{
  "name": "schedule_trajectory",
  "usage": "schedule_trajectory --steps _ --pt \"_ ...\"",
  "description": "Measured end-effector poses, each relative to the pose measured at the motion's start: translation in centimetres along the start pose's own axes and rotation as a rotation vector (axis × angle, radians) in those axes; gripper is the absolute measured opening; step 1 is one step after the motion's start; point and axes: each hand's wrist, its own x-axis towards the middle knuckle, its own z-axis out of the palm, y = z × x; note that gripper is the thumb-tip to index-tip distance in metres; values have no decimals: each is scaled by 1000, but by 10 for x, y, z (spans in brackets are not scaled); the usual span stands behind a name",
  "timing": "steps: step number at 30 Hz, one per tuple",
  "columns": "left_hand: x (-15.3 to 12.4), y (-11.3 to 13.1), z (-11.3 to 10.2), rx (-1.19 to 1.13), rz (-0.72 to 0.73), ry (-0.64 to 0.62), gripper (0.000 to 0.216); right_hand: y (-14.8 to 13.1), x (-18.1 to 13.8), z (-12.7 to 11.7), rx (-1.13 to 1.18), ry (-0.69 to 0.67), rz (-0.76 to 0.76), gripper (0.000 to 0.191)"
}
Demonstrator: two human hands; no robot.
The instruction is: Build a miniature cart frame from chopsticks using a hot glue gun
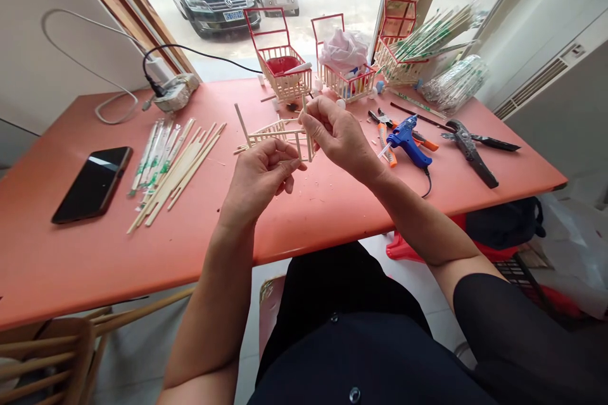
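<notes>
A small open frame of pale wooden sticks [273,131] is held just over the table, between my two hands. My left hand [260,171] has its thumb and fingers closed on the frame's near lower side. At the frame's right corner, my right hand [335,133] pinches an upright stick [304,105] between thumb and forefinger. Another upright [241,121] rises at the left end. Fingers cover part of the frame, so some joints are hidden.
Loose chopsticks [175,177] and a phone [92,185] lie left. A blue glue gun [409,142], orange-handled pliers [386,139] and black-handled cutters [475,152] lie right. Small stick carts [287,76] stand behind, near chopstick bundles [456,85]. A power strip [175,93] sits back left.
</notes>
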Motion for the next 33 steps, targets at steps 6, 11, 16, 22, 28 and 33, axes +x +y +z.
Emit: schedule_trajectory --steps 6,11,16,22,28,33 --pt "1 -3 4 -2 14 17 12 2 1 -1 15 35 -15 40" --pt "2 -4 7 -11 -12 26 11 2 1 -2 -10 43 -12 36" --pt "3 -4 8 -36 -1 11 12 2 1 -2 0 32 -17 35" --pt "4 -4 9 -44 -13 6 13 3 1 -2 -7 23 -11 37" --pt "5 -6 9 -49 -26 1 17 4 1 -2 -12 17 -2 38" --pt "3 -6 7 -30 -36 -3 21 7 1 -2 23 15 6 40"
